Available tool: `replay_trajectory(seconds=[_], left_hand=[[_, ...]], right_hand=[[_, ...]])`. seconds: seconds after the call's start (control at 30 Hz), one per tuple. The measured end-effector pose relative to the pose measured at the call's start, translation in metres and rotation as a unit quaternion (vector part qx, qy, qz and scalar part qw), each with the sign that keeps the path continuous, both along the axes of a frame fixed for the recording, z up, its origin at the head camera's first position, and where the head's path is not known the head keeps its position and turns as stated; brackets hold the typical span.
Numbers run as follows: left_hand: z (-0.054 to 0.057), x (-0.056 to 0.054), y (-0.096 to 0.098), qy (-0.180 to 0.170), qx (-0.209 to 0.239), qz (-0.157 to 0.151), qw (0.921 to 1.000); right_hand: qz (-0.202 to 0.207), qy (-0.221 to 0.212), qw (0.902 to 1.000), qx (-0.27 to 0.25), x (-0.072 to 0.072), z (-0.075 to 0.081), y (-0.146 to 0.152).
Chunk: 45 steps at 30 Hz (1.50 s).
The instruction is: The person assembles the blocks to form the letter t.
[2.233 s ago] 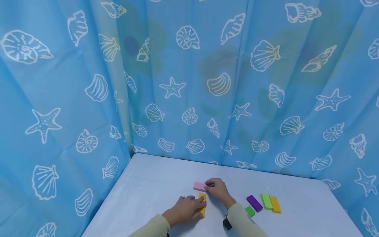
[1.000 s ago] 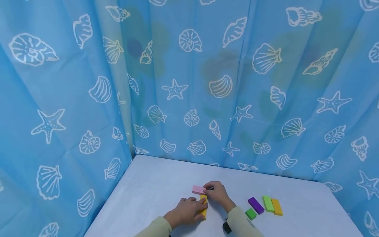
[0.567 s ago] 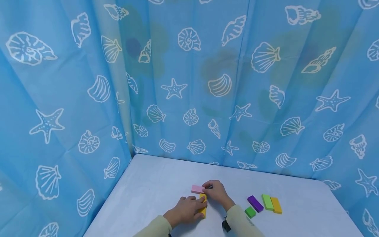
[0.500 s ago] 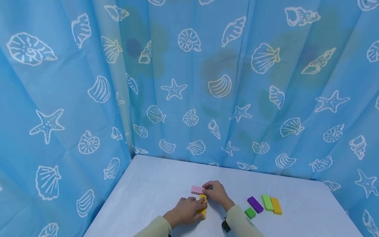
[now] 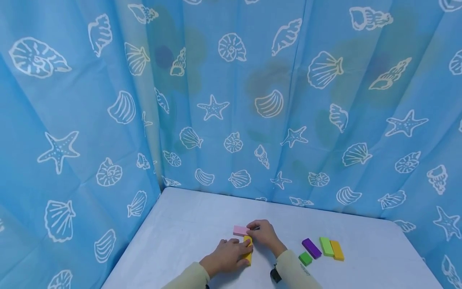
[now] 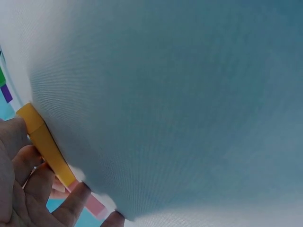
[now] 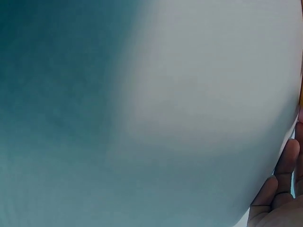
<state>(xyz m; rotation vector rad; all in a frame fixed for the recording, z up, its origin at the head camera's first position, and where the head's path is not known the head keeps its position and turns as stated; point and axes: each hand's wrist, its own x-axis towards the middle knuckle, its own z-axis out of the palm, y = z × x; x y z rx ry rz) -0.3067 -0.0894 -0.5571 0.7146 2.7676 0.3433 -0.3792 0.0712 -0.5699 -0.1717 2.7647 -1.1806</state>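
Observation:
In the head view my left hand (image 5: 228,256) lies over a yellow block (image 5: 248,259), thumb at its near end and fingers along it. The left wrist view shows the thumb and bent fingers against this yellow piece (image 6: 49,151), which has a seam near one end. My right hand (image 5: 265,235) pinches the right end of a pink block (image 5: 240,230) lying crosswise at the yellow block's far end. Pink and yellow seem to touch in the left wrist view. My right fingers (image 7: 286,158) appear at the edge of the right wrist view, their hold mostly hidden.
To the right on the white table (image 5: 195,212) lie a purple block (image 5: 311,248), a short green block (image 5: 305,258), a light green block (image 5: 326,246) and another yellow block (image 5: 337,250). A blue shell-patterned curtain (image 5: 231,120) surrounds the table's back and left side.
My right hand and the pink block have shifted slightly left over the yellow block's end. The left hand stays on the yellow block. The head view has tilted a little.

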Motion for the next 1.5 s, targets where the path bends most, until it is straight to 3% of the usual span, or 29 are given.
replay_trajectory(seconds=[0.47, 0.77, 1.13, 1.5], left_hand=[[0.0054, 0.004, 0.0003, 0.01, -0.009, -0.002, 0.9999], [0.0005, 0.0035, 0.001, 0.006, -0.005, -0.002, 1.0], [-0.0017, 0.0021, 0.0003, 0.005, -0.013, -0.001, 0.9999], [0.0043, 0.0051, 0.0001, 0.007, -0.014, -0.002, 0.9999]], right_hand=[[-0.007, -0.01, 0.9999, -0.008, -0.0009, -0.0035, -0.0006], [-0.015, -0.046, 0.9984, -0.03, 0.0036, 0.0052, 0.0016], [-0.007, -0.038, 0.9987, -0.034, 0.003, 0.0048, -0.001], [-0.014, -0.048, 0.9983, -0.03, -0.0011, 0.0054, 0.0008]])
